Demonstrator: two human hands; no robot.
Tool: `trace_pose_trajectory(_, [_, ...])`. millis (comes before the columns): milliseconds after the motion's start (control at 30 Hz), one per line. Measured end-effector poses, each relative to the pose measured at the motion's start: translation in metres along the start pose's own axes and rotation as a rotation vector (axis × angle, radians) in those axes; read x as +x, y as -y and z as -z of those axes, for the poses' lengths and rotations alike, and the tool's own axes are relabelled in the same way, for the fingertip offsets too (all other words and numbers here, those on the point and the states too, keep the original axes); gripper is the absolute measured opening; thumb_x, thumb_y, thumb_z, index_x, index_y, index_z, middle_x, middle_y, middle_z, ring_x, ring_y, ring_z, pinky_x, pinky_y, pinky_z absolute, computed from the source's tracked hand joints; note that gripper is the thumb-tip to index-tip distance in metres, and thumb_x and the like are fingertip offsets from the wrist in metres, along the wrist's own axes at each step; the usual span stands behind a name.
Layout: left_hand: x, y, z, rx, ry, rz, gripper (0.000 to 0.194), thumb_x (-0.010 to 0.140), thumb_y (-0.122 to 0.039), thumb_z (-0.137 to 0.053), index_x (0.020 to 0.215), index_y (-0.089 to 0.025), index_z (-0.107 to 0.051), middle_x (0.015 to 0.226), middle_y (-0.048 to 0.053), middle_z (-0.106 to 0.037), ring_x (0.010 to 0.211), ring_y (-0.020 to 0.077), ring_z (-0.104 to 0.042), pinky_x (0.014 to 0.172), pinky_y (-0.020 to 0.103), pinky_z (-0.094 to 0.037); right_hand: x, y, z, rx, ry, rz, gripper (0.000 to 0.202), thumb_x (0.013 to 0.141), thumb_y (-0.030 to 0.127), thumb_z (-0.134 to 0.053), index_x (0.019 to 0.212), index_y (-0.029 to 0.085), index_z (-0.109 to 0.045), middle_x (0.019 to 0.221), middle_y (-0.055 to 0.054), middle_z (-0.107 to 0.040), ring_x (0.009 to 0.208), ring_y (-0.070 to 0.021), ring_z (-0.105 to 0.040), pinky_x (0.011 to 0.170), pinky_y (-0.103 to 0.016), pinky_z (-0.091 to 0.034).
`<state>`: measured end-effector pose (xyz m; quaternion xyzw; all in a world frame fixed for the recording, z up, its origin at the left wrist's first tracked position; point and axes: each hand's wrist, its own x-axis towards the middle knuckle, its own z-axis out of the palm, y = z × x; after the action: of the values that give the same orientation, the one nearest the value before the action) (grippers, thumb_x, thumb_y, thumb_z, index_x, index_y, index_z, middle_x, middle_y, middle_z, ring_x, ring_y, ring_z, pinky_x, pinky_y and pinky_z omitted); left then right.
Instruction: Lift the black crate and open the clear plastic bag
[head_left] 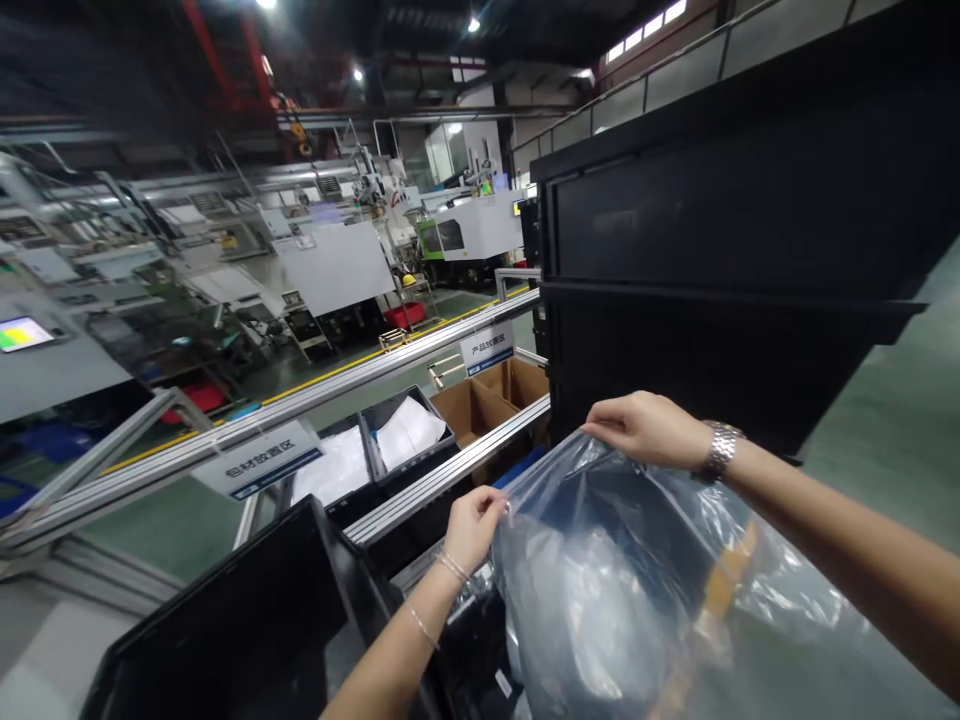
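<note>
On a factory floor, aluminium rail [420, 350], black crates [247, 620], green flooring [900, 420]

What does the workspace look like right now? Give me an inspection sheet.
Surface: aluminium rail frame with black bins below; no flat tabletop seen.
Job's things: clear plastic bag, held up by its top edge, mouth open.
Clutter: black crates at lower left; bins with white sheets; open cardboard boxes; two blue-and-white signs on the rail.
Hands: left hand pinches the bag's near edge; right hand, a metal watch on its wrist, grips the far edge.
Cables: nothing seen.
Surroundings: tall black stacked containers at right; factory machines behind; green floor with yellow line.
</note>
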<state>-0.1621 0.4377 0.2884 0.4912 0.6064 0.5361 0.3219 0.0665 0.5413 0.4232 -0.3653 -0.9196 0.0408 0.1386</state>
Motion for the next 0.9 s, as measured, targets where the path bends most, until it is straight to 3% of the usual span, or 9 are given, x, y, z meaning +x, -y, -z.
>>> trace_pose_trajectory(200, [-0.034, -0.026, -0.009, -0.221, 0.12, 0.217, 0.056, 0.062, -0.07, -0.059, 0.047, -0.016, -0.056, 0.041, 0.001, -0.05, 0.039, 0.0099, -0.045, 0.047, 0.025, -0.035, 0.029, -0.019, -0.023, 0.079, -0.003, -0.073, 0.027, 0.083, 0.038, -0.048, 0.075, 0.021, -0.067, 0.067, -0.002, -0.065, 0.06, -0.0145, -0.056, 0.053, -0.024, -0.035])
trace_pose_trajectory(300, [-0.039, -0.03, -0.012, -0.291, 0.156, 0.273, 0.054, 0.051, -0.065, -0.072, 0.066, -0.013, -0.068, 0.05, 0.002, -0.059, 0.044, 0.0095, -0.048, 0.047, 0.023, -0.036, 0.04, -0.02, -0.037, 0.144, -0.003, -0.085, 0.028, 0.083, 0.038, -0.047, 0.078, 0.019, -0.067, 0.07, -0.003, -0.066, 0.064, -0.0157, -0.057, 0.055, -0.025, -0.036])
trace_pose_trajectory(400, [-0.037, -0.024, -0.015, -0.225, 0.049, 0.253, 0.044, 0.043, -0.05, -0.082, 0.052, -0.013, -0.06, 0.045, -0.002, -0.053, 0.043, 0.0056, -0.041, 0.045, 0.021, -0.029, 0.049, -0.019, -0.054, 0.18, 0.005, -0.041, 0.029, 0.082, 0.039, -0.046, 0.078, 0.019, -0.067, 0.073, -0.004, -0.066, 0.066, -0.0172, -0.058, 0.059, -0.027, -0.039])
trace_pose_trajectory(500, [-0.036, -0.013, -0.019, -0.282, -0.052, 0.305, 0.054, 0.047, -0.057, -0.078, 0.042, -0.015, -0.046, 0.037, -0.005, -0.04, 0.037, 0.0034, -0.032, 0.04, 0.021, -0.019, 0.056, -0.016, -0.072, 0.184, -0.028, 0.016, 0.027, 0.077, 0.038, -0.045, 0.071, 0.021, -0.066, 0.072, -0.007, -0.066, 0.069, -0.0222, -0.06, 0.063, -0.034, -0.043])
trace_pose_trajectory(567, [-0.035, -0.006, -0.021, -0.395, -0.022, 0.387, 0.052, 0.055, -0.063, -0.071, 0.05, -0.014, -0.055, 0.041, -0.003, -0.046, 0.035, 0.0048, -0.034, 0.038, 0.022, -0.019, 0.058, -0.013, -0.081, 0.197, -0.15, 0.065, 0.023, 0.073, 0.037, -0.046, 0.067, 0.026, -0.065, 0.076, -0.01, -0.067, 0.078, -0.0286, -0.061, 0.069, -0.042, -0.046])
trace_pose_trajectory(667, [-0.035, 0.001, -0.022, -0.544, 0.06, 0.473, 0.045, 0.053, -0.05, -0.077, 0.069, -0.01, -0.065, 0.056, 0.002, -0.059, 0.039, 0.0081, -0.045, 0.037, 0.024, -0.031, 0.052, 0.0, -0.09, 0.229, -0.339, 0.11, 0.024, 0.073, 0.043, -0.041, 0.072, 0.037, -0.065, 0.089, -0.012, -0.067, 0.091, -0.0352, -0.059, 0.075, -0.052, -0.045])
trace_pose_trajectory(733, [-0.034, 0.006, -0.023, -0.595, 0.014, 0.495, 0.042, 0.044, -0.041, -0.084, 0.064, -0.011, -0.062, 0.054, 0.001, -0.058, 0.039, 0.0084, -0.046, 0.038, 0.024, -0.034, 0.039, 0.015, -0.095, 0.325, -0.376, 0.139, 0.028, 0.077, 0.05, -0.036, 0.073, 0.042, -0.063, 0.085, -0.011, -0.066, 0.084, -0.0343, -0.061, 0.071, -0.051, -0.046])
trace_pose_trajectory(833, [-0.03, 0.013, -0.025, -0.663, -0.165, 0.525, 0.049, 0.036, -0.041, -0.088, 0.05, -0.015, -0.048, 0.041, -0.004, -0.048, 0.035, 0.0068, -0.041, 0.037, 0.022, -0.029, 0.009, 0.04, -0.107, 0.497, -0.325, 0.21, 0.036, 0.083, 0.052, -0.036, 0.061, 0.034, -0.058, 0.061, -0.006, -0.059, 0.057, -0.0259, -0.058, 0.055, -0.042, -0.046])
trace_pose_trajectory(900, [-0.027, 0.015, -0.027, -0.731, -0.237, 0.553, 0.05, 0.042, -0.044, -0.086, 0.048, -0.016, -0.045, 0.039, -0.004, -0.045, 0.036, 0.0071, -0.041, 0.039, 0.022, -0.031, -0.011, 0.054, -0.117, 0.485, -0.27, 0.287, 0.042, 0.088, 0.046, -0.037, 0.053, 0.025, -0.051, 0.051, -0.003, -0.052, 0.046, -0.0183, -0.052, 0.047, -0.034, -0.041])
